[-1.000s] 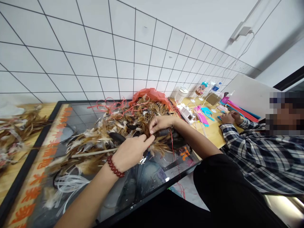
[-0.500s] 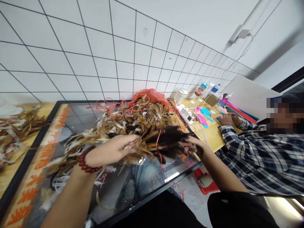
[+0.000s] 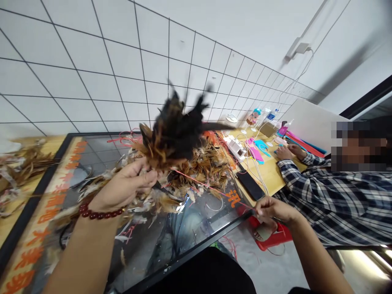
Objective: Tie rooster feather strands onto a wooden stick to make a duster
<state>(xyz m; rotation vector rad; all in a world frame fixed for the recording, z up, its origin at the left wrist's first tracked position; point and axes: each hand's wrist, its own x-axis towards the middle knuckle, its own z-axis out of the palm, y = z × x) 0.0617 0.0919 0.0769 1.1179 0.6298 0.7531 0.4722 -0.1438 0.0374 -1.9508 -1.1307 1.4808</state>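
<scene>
My left hand [image 3: 131,179], with a dark red bead bracelet at the wrist, pinches the base of a feather bunch [image 3: 174,134]. The bunch is black with brown near the grip, stands upright and is slightly blurred. From its base a thin red string [image 3: 211,188] runs taut down to the right. My right hand [image 3: 271,209] grips the other end of that string between thumb and fingers, near the table's front edge. Behind and below the bunch lies a heap of loose brown feathers [image 3: 211,163] on the glass tabletop [image 3: 196,224].
More feathers [image 3: 18,171] lie on the wooden surface at the left. A black phone [image 3: 250,184], a white power strip [image 3: 237,149] and cables are at the right. A co-worker in a plaid shirt [image 3: 330,200] sits there. A gridded white wall [image 3: 122,53] rises behind the table.
The feather bunch has swung from lying sideways between both hands to upright in my left hand. My right hand has drawn away right and down, stretching the red string. The phone is now uncovered.
</scene>
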